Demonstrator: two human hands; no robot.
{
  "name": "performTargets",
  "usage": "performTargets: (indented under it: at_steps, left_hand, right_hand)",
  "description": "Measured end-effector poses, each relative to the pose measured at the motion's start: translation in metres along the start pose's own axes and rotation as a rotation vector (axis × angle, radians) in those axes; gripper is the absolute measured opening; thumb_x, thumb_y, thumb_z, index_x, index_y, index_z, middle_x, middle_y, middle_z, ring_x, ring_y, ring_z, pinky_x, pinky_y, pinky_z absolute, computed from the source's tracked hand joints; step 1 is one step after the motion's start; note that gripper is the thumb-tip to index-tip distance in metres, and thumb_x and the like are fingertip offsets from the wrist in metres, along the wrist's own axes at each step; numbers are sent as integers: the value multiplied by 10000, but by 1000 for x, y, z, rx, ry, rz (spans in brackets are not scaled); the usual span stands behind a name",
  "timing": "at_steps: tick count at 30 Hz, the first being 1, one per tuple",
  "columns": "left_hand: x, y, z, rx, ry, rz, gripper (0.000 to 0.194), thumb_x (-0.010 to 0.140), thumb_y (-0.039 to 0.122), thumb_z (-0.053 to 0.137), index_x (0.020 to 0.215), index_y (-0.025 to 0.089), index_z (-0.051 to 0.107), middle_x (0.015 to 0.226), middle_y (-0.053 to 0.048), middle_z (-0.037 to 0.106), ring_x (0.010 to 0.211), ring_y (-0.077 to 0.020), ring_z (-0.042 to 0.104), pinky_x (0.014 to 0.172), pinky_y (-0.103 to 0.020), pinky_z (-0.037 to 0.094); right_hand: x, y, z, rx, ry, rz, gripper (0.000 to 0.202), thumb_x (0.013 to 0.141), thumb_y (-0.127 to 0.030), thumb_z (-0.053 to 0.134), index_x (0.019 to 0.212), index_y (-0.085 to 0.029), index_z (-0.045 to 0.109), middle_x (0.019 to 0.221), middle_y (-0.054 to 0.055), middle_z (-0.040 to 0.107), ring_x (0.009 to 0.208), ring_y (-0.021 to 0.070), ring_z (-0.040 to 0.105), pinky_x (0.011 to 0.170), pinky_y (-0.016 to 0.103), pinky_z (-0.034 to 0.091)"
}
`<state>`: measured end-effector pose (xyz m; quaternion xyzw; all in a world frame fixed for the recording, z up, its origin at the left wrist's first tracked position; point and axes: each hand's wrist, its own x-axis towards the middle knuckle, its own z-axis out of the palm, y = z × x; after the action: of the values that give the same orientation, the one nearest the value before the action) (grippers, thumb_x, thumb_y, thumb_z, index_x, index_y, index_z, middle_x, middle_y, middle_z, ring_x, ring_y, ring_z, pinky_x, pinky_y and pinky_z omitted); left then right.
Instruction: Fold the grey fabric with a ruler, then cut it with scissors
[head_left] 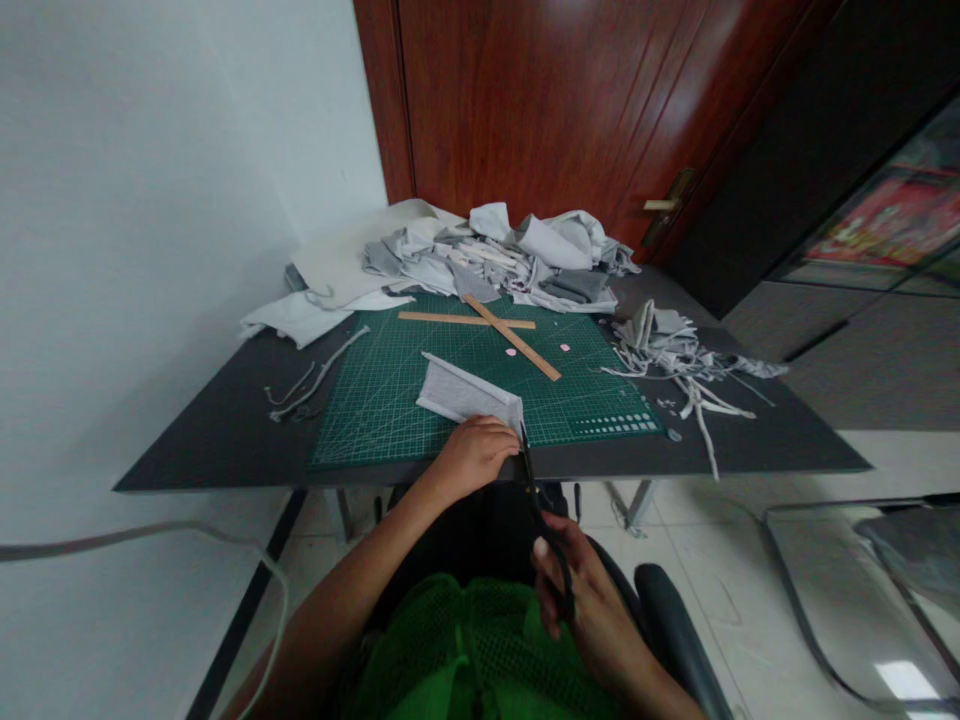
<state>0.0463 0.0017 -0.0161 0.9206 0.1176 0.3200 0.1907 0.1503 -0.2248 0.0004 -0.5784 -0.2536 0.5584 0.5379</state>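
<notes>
A piece of light grey fabric [469, 390] lies on the green cutting mat [375, 400], near its front edge. My left hand [476, 455] presses on the fabric's near right corner, fingers together over its edge. Black scissors [530, 485] are gripped in my right hand [574, 580], fingers through the handles, below the table's front edge. Their blades point away from me and meet the fabric's right end, just beside my left fingertips. Two wooden rulers [525, 350] lie crossed on the mat behind the fabric, with two small pink pieces [511, 352] nearby.
Piled white and grey cloth [487, 250] covers the back of the dark table [225, 430]. Scraps and strips [660, 340] lie at the right, thin cords [330, 365] at the left. A chair [825, 600] stands at the right; a cable [187, 527] hangs at the left.
</notes>
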Motion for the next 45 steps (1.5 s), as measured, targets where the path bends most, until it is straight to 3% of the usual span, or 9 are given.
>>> performTargets:
  at_steps: [13, 24, 34, 45]
  left_hand:
    - [0, 1, -1, 22, 8, 12, 193, 995, 123, 612, 901, 198, 763, 947, -13, 809, 922, -193, 721, 879, -333, 514]
    - [0, 6, -5, 40, -65, 7, 209, 1014, 141, 588, 910, 209, 755, 961, -4, 803, 915, -189, 708, 876, -334, 506]
    - [0, 6, -5, 66, -69, 23, 194, 1011, 134, 593, 939, 211, 757, 996, 0, 809, 918, -188, 710, 860, -328, 504]
    - [-1, 5, -4, 49, -65, -6, 215, 1009, 139, 588, 947, 222, 777, 987, -4, 810, 939, -184, 717, 891, -339, 511]
  right_hand:
    - [0, 2, 7, 44, 46, 6, 773, 803, -726, 764, 1303, -211, 475, 639, -102, 498, 462, 88, 410, 373, 186, 375]
    - [-4, -2, 6, 52, 67, 20, 791, 764, -736, 794, 1291, -216, 516, 643, -92, 511, 461, 92, 426, 369, 189, 373]
    - [-4, 9, -1, 26, 33, -3, 743, 842, -697, 754, 1352, -226, 488, 659, -93, 509, 470, 90, 434, 378, 186, 381]
    - [-3, 13, -2, 37, 57, -18, 741, 828, -672, 781, 1351, -228, 502, 697, -77, 539, 479, 92, 462, 381, 192, 392]
